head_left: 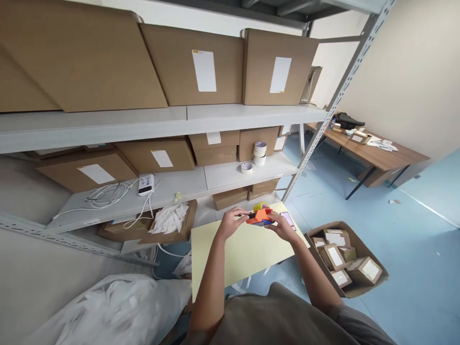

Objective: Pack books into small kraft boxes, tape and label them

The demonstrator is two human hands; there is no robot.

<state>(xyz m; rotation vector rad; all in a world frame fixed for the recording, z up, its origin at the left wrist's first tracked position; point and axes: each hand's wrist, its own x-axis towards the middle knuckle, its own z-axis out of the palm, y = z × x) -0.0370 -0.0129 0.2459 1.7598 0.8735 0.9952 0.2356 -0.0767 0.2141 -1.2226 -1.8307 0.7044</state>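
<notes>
Two bare hands are being held out over a pale yellow tabletop (230, 263), with one orange object (265, 214) being gripped between them near the table's far right corner. Its dark left end is being pinched by the thumb and fingers of the left hand (231, 223), while its right side is being clasped by the bent fingers of the right hand (282, 227); a blue part is showing along its lower edge. Whether its underside is being supported by the table cannot be told. Behind it, a yellow item (260, 206) is being partly hidden. Just right of the right hand, a phone (288, 220) is being left lying near the table's right edge. Beyond that edge, an open carton (360, 249) of small boxes (334, 256) is being kept on the blue floor. If either grip were being loosened, the object could probably be tipped or dropped, since it appears to be held mainly by the fingers. Were the right hand being swung outward, the phone might be knocked to the floor. The yellow item, if loose, could be nudged away by a push toward the far side.
</notes>
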